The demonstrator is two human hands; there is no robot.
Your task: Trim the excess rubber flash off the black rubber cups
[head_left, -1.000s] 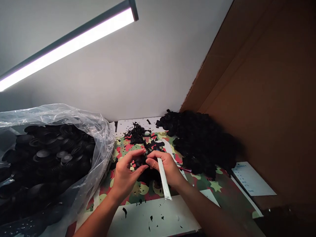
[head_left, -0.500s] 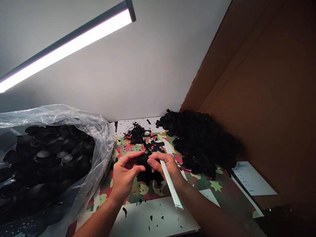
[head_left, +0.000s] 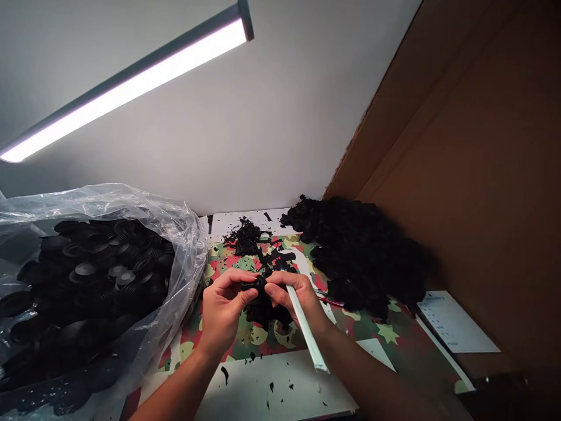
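A small black rubber part (head_left: 253,285) is pinched between the thumb and fingers of my left hand (head_left: 221,307). Close against its right side is my right hand (head_left: 300,295), fingers closed, with a long flat white handle (head_left: 307,330) held across the palm. The handle's lower end sticks out toward me, while the working tip is hidden by the fingers. Under both hands lies a heap of black rubber scraps (head_left: 269,316) on a patterned camouflage-like sheet (head_left: 258,336).
At left a clear plastic bag (head_left: 193,234) holds many black ribbed rubber parts (head_left: 100,280). A large black pile (head_left: 368,251) sits at right beside a cardboard wall (head_left: 473,175). Farther back is a smaller scrap heap (head_left: 246,237). A printed white card (head_left: 456,321) lies right.
The black rubber part has turned in my fingers; its ribbed side showed before, and now it looks lower and rounded. The whole view has shifted slightly. Both hands keep their grip.
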